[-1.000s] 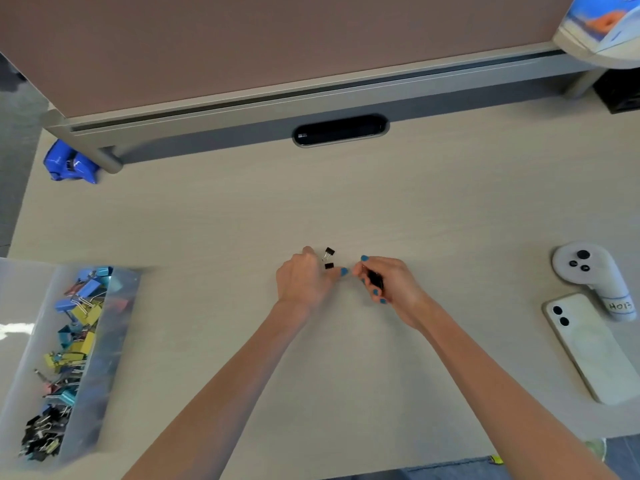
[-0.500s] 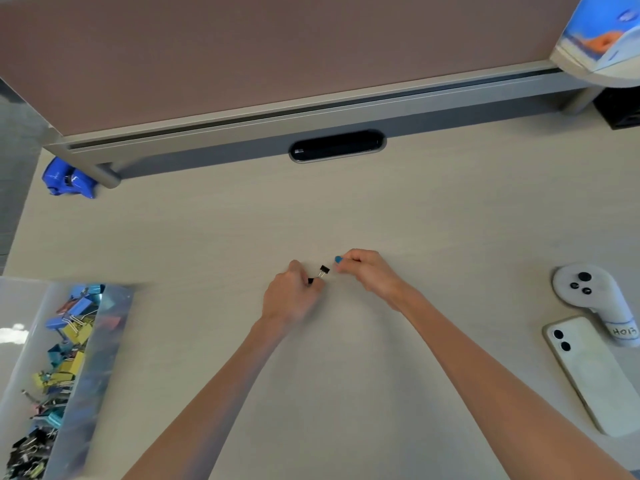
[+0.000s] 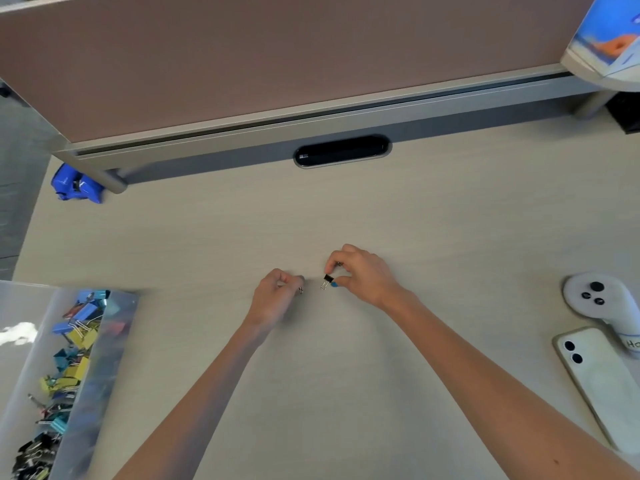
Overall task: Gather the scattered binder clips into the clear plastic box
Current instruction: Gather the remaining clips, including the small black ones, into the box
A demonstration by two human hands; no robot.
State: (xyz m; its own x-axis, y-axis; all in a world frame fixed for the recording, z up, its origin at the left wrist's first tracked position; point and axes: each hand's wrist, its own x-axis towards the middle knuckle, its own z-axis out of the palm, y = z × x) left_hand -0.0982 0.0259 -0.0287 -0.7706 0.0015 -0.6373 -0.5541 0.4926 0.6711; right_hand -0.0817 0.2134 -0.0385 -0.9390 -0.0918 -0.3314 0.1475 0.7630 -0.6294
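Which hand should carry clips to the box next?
Left. The left hand, a clip wire showing in its grip, is nearer the box; the right hand, pinching a black clip, would likely cross it.

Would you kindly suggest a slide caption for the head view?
Right hand pinches a small black binder clip; left hand grips a second clip; clear plastic box of clips at left.

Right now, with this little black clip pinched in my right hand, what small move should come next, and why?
Probably swing both hands left and drop the clips into the clear plastic box. Your right hand pinches the black clip, your left hand curls round what looks like a second clip, and the box sits open at your left.
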